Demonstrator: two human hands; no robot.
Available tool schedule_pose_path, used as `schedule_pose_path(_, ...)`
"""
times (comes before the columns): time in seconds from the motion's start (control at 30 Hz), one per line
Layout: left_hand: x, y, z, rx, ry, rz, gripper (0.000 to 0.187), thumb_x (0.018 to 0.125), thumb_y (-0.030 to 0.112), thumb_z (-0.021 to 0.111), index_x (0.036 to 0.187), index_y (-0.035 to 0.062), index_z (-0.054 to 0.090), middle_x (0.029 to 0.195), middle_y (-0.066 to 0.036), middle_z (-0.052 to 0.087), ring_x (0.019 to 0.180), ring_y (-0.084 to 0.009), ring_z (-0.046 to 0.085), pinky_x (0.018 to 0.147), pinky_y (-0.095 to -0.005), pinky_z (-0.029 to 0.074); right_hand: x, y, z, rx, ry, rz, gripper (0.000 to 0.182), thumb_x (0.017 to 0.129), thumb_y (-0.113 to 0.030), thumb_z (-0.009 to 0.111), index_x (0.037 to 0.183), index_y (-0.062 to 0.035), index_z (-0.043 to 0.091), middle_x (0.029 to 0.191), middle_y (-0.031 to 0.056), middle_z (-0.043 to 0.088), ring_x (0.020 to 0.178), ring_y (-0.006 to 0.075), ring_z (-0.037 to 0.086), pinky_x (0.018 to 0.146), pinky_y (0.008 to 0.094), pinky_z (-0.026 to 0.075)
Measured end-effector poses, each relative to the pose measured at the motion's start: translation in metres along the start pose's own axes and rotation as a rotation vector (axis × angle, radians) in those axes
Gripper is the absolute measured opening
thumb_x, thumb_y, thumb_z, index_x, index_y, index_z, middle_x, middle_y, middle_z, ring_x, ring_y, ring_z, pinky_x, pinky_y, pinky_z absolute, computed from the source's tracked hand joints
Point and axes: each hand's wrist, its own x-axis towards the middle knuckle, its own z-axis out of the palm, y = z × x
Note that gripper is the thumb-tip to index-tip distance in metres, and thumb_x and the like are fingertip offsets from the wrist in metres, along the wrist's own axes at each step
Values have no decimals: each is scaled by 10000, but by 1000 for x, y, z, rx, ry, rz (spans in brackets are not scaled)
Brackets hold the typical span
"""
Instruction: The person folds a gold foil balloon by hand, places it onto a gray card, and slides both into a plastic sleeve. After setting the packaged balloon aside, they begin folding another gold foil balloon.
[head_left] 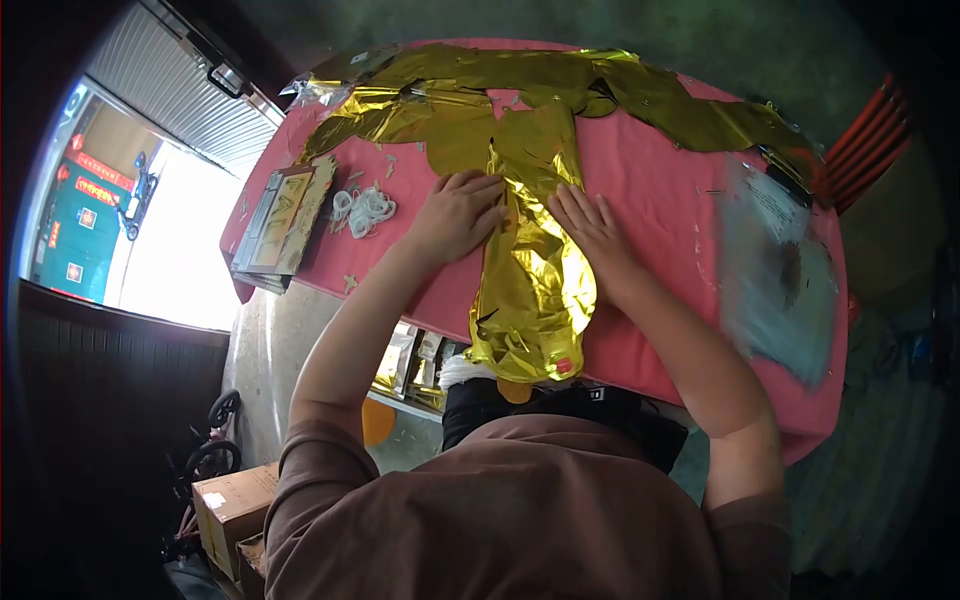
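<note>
A flat, wrinkled piece of shiny gold foil [535, 270], looking like a deflated foil balloon, lies lengthwise in front of me. Its near end hangs at the table edge close to my body. My left hand [455, 215] rests on its left border, fingers lying flat and pointing right. Along the right border, my right hand [595, 235] lies with its fingers stretched out. Neither hand grips anything that I can see. Beyond the hands, more gold foil [410, 115] spreads in a long band across the far side of the table.
A pink cloth [650, 270] covers the table. At left are a stack of printed packets [285, 220] and a bundle of white ribbon [363, 211]. Clear plastic bags [775, 275] lie at right. A cardboard box [235, 500] stands on the floor, lower left.
</note>
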Motion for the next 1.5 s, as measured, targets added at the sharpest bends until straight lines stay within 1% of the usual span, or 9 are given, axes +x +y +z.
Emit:
schedule_pose_path(0.1, 4, -16, 6, -55, 16, -114, 415, 907, 291, 492, 1218, 19, 528, 1282, -126, 511, 1238, -303, 404, 1026, -409, 316, 0, 3, -18, 322, -130, 31, 824, 719, -248, 628, 1404, -23, 231, 1450, 184, 243, 1368, 307, 199, 1104, 473, 150)
schedule_pose_path(0.13, 3, -19, 5, -54, 19, -112, 415, 907, 291, 492, 1218, 19, 528, 1282, -126, 511, 1238, -303, 404, 1026, -409, 316, 6, 3, -30, 275, -321, 48, 820, 762, -176, 571, 1443, -51, 132, 1504, 149, 124, 1398, 274, 123, 1115, 468, 109)
schedule_pose_path(0.2, 0, -23, 3, -359, 10, -150, 481, 885, 351, 533, 1242, 30, 513, 1316, -135, 478, 1274, -303, 370, 1056, -423, 275, 12, -1, -38, 364, -332, 106, 842, 749, -213, 595, 1437, -39, 142, 1497, 164, 136, 1396, 285, 126, 1113, 474, 106)
schedule_pose_path(0.4, -15, 3, -11, -36, -145, -104, 803, 755, 516, 649, 1361, 66, 376, 1416, -129, 358, 1327, -306, 291, 1085, -489, 185, 12, 0, -40, 484, -316, 135, 859, 733, -256, 623, 1417, -2, 169, 1483, 196, 163, 1390, 311, 131, 1108, 487, 112)
schedule_pose_path(0.5, -13, -4, -9, -92, 34, -80, 904, 695, 593, 662, 1370, 69, 366, 1409, -135, 368, 1340, -300, 271, 1080, -527, 165, 8, -1, -22, 365, -254, 93, 847, 737, -239, 617, 1418, -7, 168, 1483, 194, 163, 1391, 310, 126, 1109, 487, 114)
schedule_pose_path(0.97, -11, -10, 4, -137, -131, -66, 781, 775, 528, 615, 1367, 79, 376, 1436, -126, 331, 1374, -288, 207, 1094, -507, 128, 12, -2, -38, 471, -322, 145, 726, 800, -154, 528, 1416, 1, 176, 1487, 186, 161, 1392, 296, 132, 1111, 477, 111)
schedule_pose_path(1.2, -7, 1, 8, -5, -116, -49, 791, 767, 569, 597, 1374, 115, 370, 1434, -116, 336, 1374, -282, 204, 1077, -576, 60, 14, -1, -47, 437, -323, 135, 728, 817, -216, 534, 1414, 3, 180, 1483, 192, 169, 1392, 299, 132, 1110, 482, 105)
schedule_pose_path(1.37, -7, -3, 10, -56, -130, -31, 809, 763, 576, 596, 1384, 121, 348, 1440, -118, 320, 1364, -301, 217, 1090, -531, 109, 13, -2, -39, 474, -324, 148, 732, 837, -285, 521, 1413, 9, 179, 1482, 199, 166, 1392, 305, 126, 1112, 482, 86)
schedule_pose_path(1.5, -7, -2, 6, -60, -129, -3, 824, 755, 581, 601, 1387, 122, 338, 1442, -120, 313, 1353, -319, 230, 1097, -487, 157, 17, 1, -35, 560, -351, 211, 595, 945, -338, 342, 1426, -23, 187, 1491, 162, 181, 1396, 264, 129, 1119, 446, 60)
